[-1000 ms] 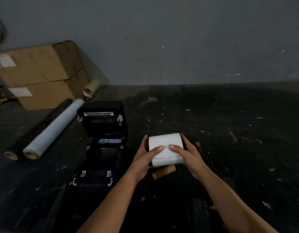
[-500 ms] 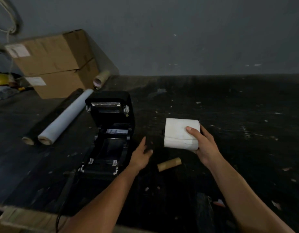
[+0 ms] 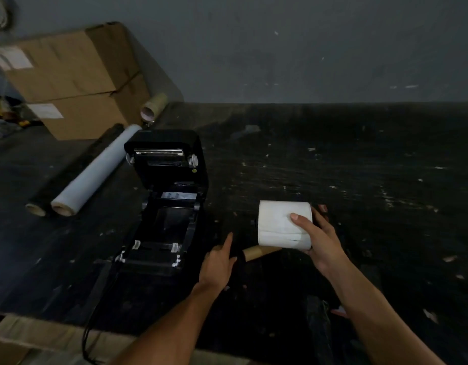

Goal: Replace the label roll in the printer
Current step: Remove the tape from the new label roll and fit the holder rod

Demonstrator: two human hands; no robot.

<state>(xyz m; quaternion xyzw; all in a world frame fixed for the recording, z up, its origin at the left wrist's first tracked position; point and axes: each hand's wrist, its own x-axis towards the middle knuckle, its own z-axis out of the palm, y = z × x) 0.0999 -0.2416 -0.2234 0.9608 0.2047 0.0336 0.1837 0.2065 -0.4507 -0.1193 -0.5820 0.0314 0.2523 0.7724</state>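
The black label printer (image 3: 164, 219) stands open on the dark table, lid tilted back and roll bay bare. My right hand (image 3: 319, 241) holds the white label roll (image 3: 277, 225) just above the table, right of the printer; a small black nub shows at the roll's left end. The empty brown cardboard core (image 3: 259, 252) lies on the table under the roll. My left hand (image 3: 218, 263) rests beside the core's left end, index finger raised, against a dark shape I cannot make out.
Two cardboard boxes (image 3: 75, 80) are stacked at the back left, with a tape roll (image 3: 152, 106) beside them. A white film roll (image 3: 96, 171) and a black one (image 3: 75, 167) lie left of the printer. The printer's cable (image 3: 90, 330) runs over the table's front edge.
My left hand let go of the label roll and dropped to the table by the cardboard core. The right hand now holds the roll alone, slightly further right.
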